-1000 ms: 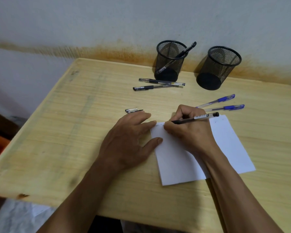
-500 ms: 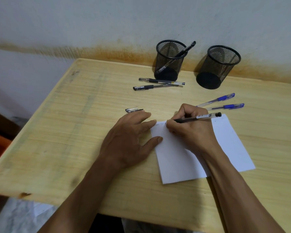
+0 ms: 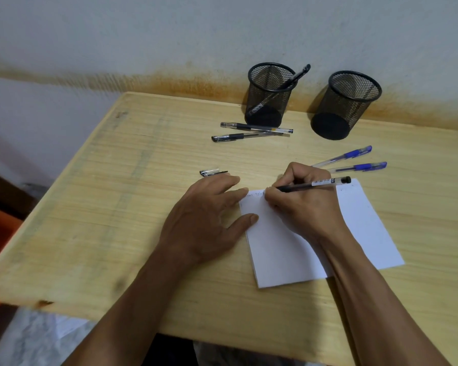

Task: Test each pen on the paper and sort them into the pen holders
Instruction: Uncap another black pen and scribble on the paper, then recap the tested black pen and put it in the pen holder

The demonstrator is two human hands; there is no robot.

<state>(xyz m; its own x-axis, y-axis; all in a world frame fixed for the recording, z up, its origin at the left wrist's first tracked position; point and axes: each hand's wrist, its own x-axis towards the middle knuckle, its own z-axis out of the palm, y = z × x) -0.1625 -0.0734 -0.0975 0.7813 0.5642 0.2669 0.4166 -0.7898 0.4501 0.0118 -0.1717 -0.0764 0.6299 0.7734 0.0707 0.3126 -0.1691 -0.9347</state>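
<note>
Right hand point(image 3: 306, 204) grip closed on black pen point(image 3: 313, 184), white barrel label unreadable, left hand point(image 3: 206, 220) flat, pinning paper point(image 3: 283, 249), faint scribbled line now longer, hand shifted right

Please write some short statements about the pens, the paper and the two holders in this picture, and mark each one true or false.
1. The right hand writes on the paper with a black pen. True.
2. Both pen holders are empty. False: the left holder has one black pen in it; the right holder looks empty.
3. The left hand lies flat at the left edge of the paper. True.
4. Two blue pens stand in the right holder. False: they lie on the table, in front of that holder.
5. A pen cap lies on the table just beyond the left hand. True.
</note>
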